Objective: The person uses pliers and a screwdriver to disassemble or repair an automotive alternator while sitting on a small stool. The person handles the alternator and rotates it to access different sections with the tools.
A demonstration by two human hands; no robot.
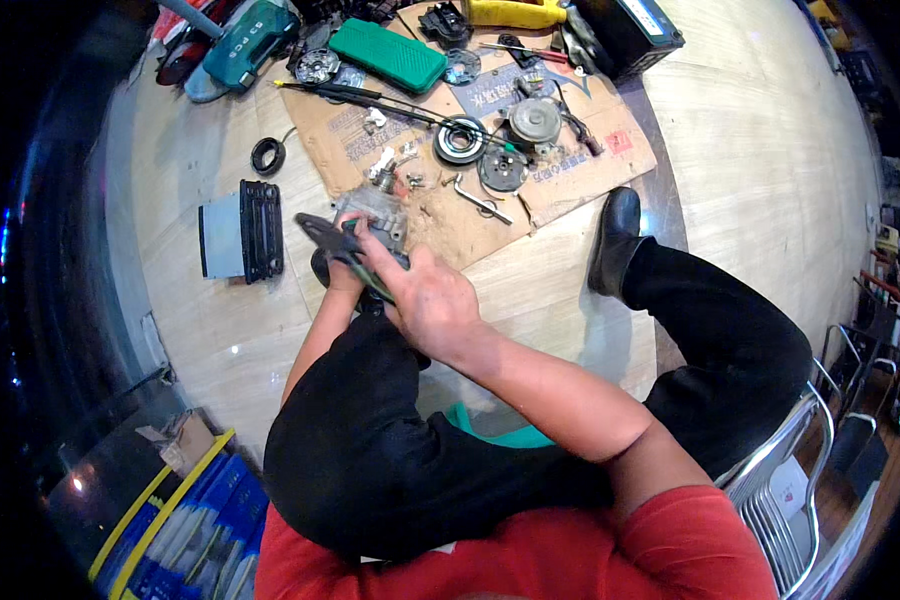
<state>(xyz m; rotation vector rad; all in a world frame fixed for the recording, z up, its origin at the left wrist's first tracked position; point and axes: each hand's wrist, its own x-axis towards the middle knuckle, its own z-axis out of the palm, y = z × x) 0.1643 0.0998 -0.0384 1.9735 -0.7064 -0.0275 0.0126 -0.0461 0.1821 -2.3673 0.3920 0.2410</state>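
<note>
Grey metal part [378, 215] in both hands, cardboard [470, 215] w/ parts beyond

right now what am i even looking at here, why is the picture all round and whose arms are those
It is one picture from a wide fisheye camera worn on a person's head, looking down, so straight lines bend toward the rim. The arms are that person's own; they sit on a metal chair above a pale wooden floor. The right hand and the left hand together grip a grey metal machine part with a flat dark gasket-like plate against it. Ahead lies a brown cardboard sheet strewn with round metal discs, a bent metal key and small screws. Nearby lie a green plastic case and a black ribbed box.
</note>
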